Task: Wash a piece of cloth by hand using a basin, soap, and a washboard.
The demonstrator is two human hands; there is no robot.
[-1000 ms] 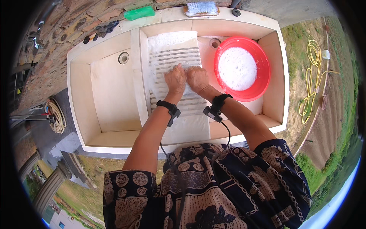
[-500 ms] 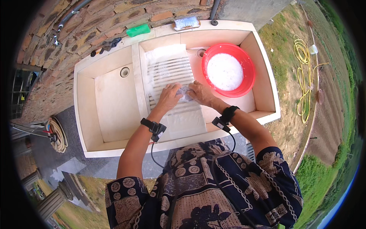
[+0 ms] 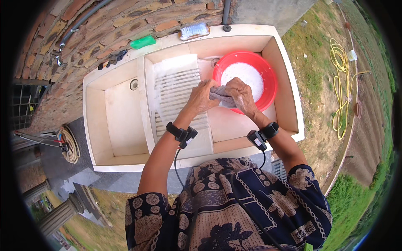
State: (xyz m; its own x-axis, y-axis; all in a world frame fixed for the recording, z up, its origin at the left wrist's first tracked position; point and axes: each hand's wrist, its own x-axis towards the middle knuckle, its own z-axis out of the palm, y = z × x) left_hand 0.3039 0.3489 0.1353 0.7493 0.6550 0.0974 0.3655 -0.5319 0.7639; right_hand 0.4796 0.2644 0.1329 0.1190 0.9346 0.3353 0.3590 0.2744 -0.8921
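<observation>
A wet greyish-purple cloth (image 3: 223,97) is bunched between my two hands. My left hand (image 3: 202,97) grips its left end, and my right hand (image 3: 242,95) has its fingers wrapped round the other end. Both hands are raised at the near left rim of a red basin (image 3: 268,94), which holds white, foamy water (image 3: 241,75). Just left of them lies the ribbed washboard (image 3: 178,90) of the sink, with suds on its upper part. The cloth's full shape is hidden by my fingers.
The pale two-part sink (image 3: 123,121) has a left compartment with a drain hole (image 3: 134,84). Along its back ledge lie a green bar-shaped thing (image 3: 143,42), a scrub brush (image 3: 194,31), a dark cloth (image 3: 121,55) and a black stopper (image 3: 227,28). A brick wall (image 3: 125,19) rises behind.
Both hands have moved right, from the washboard to the basin's near left edge, carrying the cloth with them. More of the cloth shows now between the hands. The view has shifted slightly.
</observation>
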